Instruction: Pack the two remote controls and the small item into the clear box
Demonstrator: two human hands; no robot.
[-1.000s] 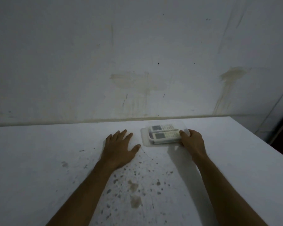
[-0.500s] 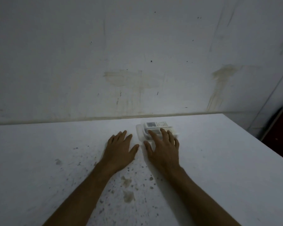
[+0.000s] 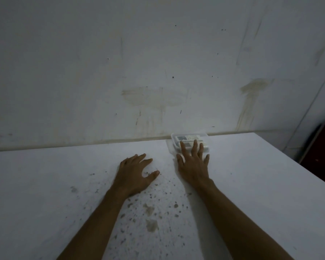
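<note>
The clear box lies on the white table near the back wall, right of centre. Two pale remote controls lie side by side inside it; the far remote shows fully, the near one is mostly under my fingers. My right hand lies flat, fingers spread, with its fingertips resting on top of the box. My left hand rests palm down on the table, left of the box and apart from it. The small item cannot be made out.
The white table carries dark specks and brown stains near its front middle. A stained wall rises directly behind the box. The table's right edge runs diagonally, with a dark object on the floor beyond it.
My right hand went from gripping the box's right end to lying flat on top of it. The box has slid back towards the wall. My left hand has stayed put.
</note>
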